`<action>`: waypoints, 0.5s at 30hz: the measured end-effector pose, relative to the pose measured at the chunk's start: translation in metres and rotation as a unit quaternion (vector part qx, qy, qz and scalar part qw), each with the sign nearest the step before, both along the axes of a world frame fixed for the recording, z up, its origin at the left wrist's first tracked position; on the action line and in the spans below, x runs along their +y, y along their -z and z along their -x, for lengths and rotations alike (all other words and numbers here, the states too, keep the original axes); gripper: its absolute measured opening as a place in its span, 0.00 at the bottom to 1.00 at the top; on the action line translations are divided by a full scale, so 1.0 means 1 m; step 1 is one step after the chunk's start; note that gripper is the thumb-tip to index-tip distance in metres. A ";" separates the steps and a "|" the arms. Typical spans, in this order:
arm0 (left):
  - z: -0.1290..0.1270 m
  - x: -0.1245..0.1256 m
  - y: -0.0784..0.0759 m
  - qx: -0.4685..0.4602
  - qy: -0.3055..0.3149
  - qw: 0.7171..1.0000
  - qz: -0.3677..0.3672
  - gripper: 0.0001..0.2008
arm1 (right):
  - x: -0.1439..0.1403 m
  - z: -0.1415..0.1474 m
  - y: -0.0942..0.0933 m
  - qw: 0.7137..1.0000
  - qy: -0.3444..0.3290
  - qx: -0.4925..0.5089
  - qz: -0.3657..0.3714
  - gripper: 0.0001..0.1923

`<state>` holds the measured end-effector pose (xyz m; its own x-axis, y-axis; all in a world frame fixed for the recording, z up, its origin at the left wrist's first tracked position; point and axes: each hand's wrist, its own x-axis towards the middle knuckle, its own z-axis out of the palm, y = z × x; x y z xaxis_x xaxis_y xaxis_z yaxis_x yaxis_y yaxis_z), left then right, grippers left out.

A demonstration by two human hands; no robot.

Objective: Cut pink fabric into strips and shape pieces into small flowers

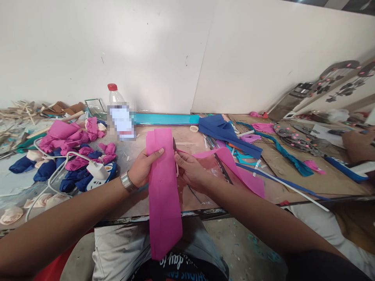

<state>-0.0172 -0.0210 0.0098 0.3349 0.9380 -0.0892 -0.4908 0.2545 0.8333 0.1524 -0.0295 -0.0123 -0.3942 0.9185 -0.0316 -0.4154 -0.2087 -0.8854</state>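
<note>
My left hand (143, 167) pinches a folded pink strip of crepe paper or thin cloth (164, 195), thumb on top. The strip stands upright before me and hangs over the table's front edge toward my lap. At its right edge my right hand (187, 166) is closed around what look like scissors (175, 145); a dark blade points up along the strip, and most of the tool is hidden behind fingers and strip. Another pink length (222, 156) of the same material lies behind my right wrist and spreads to the right.
Pink and navy fabric flowers (79, 156) and a white charger (98, 170) with its cable crowd the left. A bottle (115, 93) stands behind a blurred phone (122, 121). Navy cloth (228, 134) and a white stick (293, 191) lie right. Another person's hand (359, 146) is far right.
</note>
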 end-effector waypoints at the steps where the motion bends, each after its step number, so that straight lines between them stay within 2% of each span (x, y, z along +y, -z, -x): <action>1: 0.000 0.000 0.000 0.001 0.001 1.000 0.000 0.19 | 0.000 0.000 -0.001 1.000 -0.001 0.001 0.000 0.21; 15: 0.000 0.000 -0.002 -0.003 0.004 1.000 0.000 0.18 | 0.000 0.001 -0.001 1.000 -0.003 0.011 0.000 0.21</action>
<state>-0.0171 -0.0212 0.0122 0.3424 0.9355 -0.0871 -0.4940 0.2581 0.8303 0.1518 -0.0298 -0.0118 -0.4001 0.9162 -0.0223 -0.4344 -0.2110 -0.8757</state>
